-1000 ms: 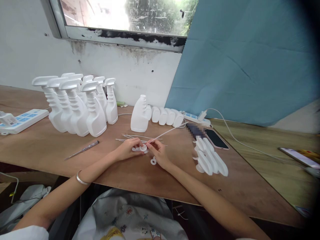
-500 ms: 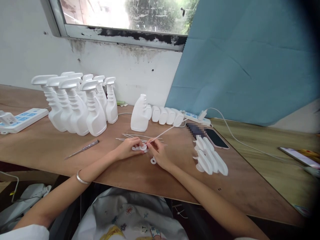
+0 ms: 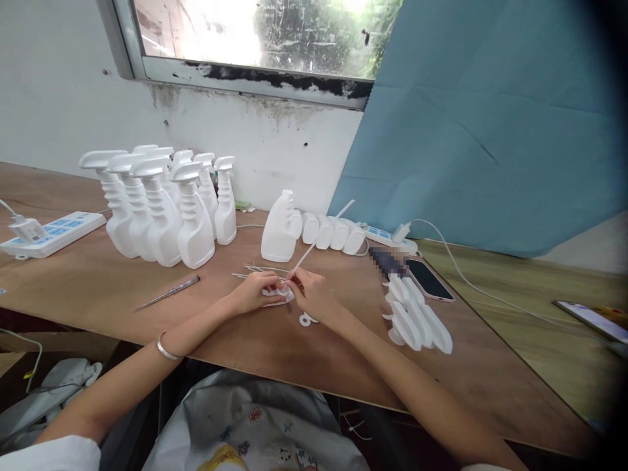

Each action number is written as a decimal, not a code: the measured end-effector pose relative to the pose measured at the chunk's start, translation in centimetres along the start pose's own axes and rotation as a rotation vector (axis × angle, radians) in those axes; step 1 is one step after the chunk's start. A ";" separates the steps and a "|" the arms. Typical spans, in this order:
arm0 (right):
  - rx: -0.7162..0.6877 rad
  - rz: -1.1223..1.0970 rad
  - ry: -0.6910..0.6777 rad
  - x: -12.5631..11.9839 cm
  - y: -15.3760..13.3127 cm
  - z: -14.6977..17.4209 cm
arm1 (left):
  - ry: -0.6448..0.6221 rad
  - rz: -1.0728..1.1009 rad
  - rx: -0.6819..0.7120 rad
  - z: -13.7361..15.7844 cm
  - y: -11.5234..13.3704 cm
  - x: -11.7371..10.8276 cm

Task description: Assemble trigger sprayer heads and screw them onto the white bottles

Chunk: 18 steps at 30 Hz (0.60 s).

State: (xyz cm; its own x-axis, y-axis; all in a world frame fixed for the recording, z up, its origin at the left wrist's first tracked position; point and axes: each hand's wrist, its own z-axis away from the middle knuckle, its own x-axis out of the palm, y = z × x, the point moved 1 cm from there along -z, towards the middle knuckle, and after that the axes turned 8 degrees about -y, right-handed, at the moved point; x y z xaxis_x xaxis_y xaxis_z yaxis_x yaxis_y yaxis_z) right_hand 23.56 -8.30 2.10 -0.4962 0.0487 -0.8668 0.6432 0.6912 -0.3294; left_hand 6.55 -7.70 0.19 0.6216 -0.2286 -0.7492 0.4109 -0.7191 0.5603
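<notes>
Dip tube (image 3: pixel 301 259), white and slim, is pinched between thumb and fingers of the right hand (image 3: pixel 315 294), slanting up and away toward the wall, its far part passing in front of some bottles. Its near end is hidden among the fingers. Just beside it, the left hand (image 3: pixel 255 292) holds a small white plastic sprayer part (image 3: pixel 280 297) low over the bench (image 3: pixel 245 347), thumb and fingers curled narrowly about it; the fingers cover much of its shape. Both hands nearly meet here, near the middle of the bench.

Under the right wrist lies a flat white ring (image 3: pixel 305 320). Just behind the hands, several loose white tubes (image 3: pixel 260 267) lie roughly sideways. Beyond them a white bottle without a head (image 3: pixel 279 232) stands upright, and to its right a row of white bottles (image 3: pixel 338 234) lies with bases facing the person.

Farther left, white bottles fitted with trigger heads (image 3: pixel 193 226) stand grouped upright; a screwdriver (image 3: pixel 169 292) lies in front of them, and a power strip (image 3: pixel 73 229) sits at the far left. On the right, white sprayer shrouds (image 3: pixel 417 317) lie nested together, next to a dark-screened phone (image 3: pixel 430 281).
</notes>
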 end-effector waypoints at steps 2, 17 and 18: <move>-0.002 0.047 -0.023 0.0 0.0 -0.2 | 0.001 -0.011 0.013 0.0 -0.2 0.1; 0.061 0.172 -0.053 0.7 -0.4 -0.1 | -0.005 -0.024 0.020 0.0 -0.3 0.1; 0.067 0.176 -0.066 0.6 -0.5 -0.2 | -0.003 -0.029 0.022 0.0 -0.4 0.1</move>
State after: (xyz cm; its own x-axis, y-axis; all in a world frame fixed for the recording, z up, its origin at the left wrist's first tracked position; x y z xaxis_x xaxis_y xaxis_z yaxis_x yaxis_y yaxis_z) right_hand 22.87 -8.49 1.82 -0.3345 0.1158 -0.9352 0.7555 0.6262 -0.1927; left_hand 6.47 -7.47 -0.10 0.6075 -0.2100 -0.7661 0.4136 -0.7398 0.5308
